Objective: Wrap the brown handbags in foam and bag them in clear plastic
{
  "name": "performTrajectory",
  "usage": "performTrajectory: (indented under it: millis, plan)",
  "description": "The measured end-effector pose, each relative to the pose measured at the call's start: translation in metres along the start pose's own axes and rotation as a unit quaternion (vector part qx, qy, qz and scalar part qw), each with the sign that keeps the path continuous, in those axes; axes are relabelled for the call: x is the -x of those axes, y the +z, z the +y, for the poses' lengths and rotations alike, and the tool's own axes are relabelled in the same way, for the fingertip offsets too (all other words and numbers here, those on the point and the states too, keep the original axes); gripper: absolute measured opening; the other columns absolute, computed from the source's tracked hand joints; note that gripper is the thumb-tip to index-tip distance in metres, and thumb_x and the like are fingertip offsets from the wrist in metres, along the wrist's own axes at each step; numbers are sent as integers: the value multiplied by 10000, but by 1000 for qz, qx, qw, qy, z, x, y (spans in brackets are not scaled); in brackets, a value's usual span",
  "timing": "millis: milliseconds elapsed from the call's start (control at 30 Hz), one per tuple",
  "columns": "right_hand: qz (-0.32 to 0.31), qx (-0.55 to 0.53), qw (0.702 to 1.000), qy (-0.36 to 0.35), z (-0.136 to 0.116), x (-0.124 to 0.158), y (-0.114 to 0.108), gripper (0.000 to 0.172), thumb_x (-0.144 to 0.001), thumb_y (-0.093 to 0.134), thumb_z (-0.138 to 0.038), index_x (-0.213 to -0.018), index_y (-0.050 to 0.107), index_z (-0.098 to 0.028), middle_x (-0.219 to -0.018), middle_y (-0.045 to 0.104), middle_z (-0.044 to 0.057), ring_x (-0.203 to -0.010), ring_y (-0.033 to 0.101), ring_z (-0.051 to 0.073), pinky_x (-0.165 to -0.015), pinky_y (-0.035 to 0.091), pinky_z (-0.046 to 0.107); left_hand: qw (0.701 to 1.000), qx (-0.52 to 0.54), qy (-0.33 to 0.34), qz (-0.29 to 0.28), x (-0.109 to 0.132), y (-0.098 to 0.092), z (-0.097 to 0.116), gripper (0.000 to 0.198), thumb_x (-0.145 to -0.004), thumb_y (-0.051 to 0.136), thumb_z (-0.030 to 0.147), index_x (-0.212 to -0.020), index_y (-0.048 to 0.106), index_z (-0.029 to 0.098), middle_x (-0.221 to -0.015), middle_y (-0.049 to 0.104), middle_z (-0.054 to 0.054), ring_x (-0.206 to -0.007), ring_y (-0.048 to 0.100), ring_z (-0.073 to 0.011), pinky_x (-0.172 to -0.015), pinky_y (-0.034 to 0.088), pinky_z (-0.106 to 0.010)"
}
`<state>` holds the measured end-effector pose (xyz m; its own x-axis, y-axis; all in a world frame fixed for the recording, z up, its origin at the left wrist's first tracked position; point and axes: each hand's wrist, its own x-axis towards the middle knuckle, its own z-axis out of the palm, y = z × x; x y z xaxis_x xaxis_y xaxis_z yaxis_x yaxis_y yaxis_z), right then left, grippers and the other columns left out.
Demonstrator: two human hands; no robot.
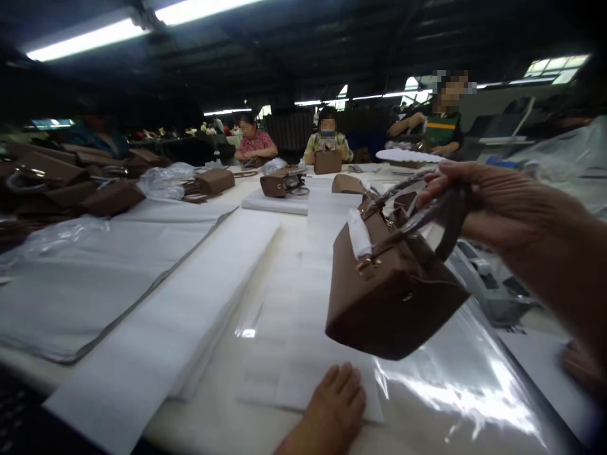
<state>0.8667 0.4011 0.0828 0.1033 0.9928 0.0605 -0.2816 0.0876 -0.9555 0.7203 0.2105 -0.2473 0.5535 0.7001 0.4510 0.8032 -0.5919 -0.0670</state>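
A brown handbag [389, 297] hangs tilted in the air above the table, right of the middle. My right hand [493, 196] is closed around its handles [417, 218], which look wrapped in clear plastic. White wrapping [360, 234] covers a part near the bag's top, and small gold-coloured fittings show on its side. Lower down, my left hand [336, 404] lies on a thin white sheet [279, 379], fingers stretched out and nothing in them. The sheet reaches back beneath the hanging bag, which hides part of it.
Long white sheets [180, 316] and a grey-white stack [85, 297] cover the left side. Brown bags [114, 196] pile up behind, near crumpled clear plastic [165, 180]. Another handbag [279, 183] stands further back. Glossy clear film [465, 379] lies right. Several people sit or stand across the table.
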Motion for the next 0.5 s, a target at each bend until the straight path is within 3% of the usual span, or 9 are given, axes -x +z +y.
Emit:
performTrajectory:
  millis: [67,167,233,333,400,500]
  plan:
    - [-6,-111,988,103,13,42,22,145,-816,476,-129,-671,476,-121,-553,499,-31,-538,551,78,-605,498,282,998,24,-21,-49,4,-9,11,245,-838,469,207,-1068,528,149,-1155,568,-79,-1052,524,-201,-877,449,-338]
    - [36,-228,968,101,45,88,52,120,-801,487,-96,-708,440,-155,-591,478,-61,-503,507,38,-640,523,246,996,34,-42,-74,8,-19,23,287,-840,443,162,-1121,501,141,-1108,589,-91,-993,556,-186,-820,478,-311]
    - [57,-263,958,99,67,108,65,122,-764,520,-83,-729,442,-170,-640,493,-64,-522,518,30,-651,527,209,993,38,-62,-94,14,-22,30,211,-826,457,148,-1003,568,173,-854,655,-41,-763,616,-162,-684,510,-275]
    - [83,-286,949,101,87,123,70,153,-716,572,-111,-709,437,-183,-673,501,-56,-614,571,52,-671,530,202,990,44,-81,-110,21,-26,36,168,-805,462,121,-799,605,209,-511,563,38,-436,535,-122,-447,456,-209]
    - [75,-286,952,80,89,127,68,137,-713,572,-138,-711,444,-187,-666,495,-56,-650,584,62,-684,530,221,991,47,-77,-95,22,-29,37,196,-823,441,125,-917,594,203,-630,619,16,-552,588,-137,-511,489,-225]
    - [12,-249,968,-4,90,130,66,84,-742,540,-218,-746,460,-196,-681,508,-53,-725,603,74,-714,521,245,996,53,-45,-56,18,-32,35,254,-866,395,147,-1083,527,159,-990,628,-59,-930,578,-164,-807,489,-292]
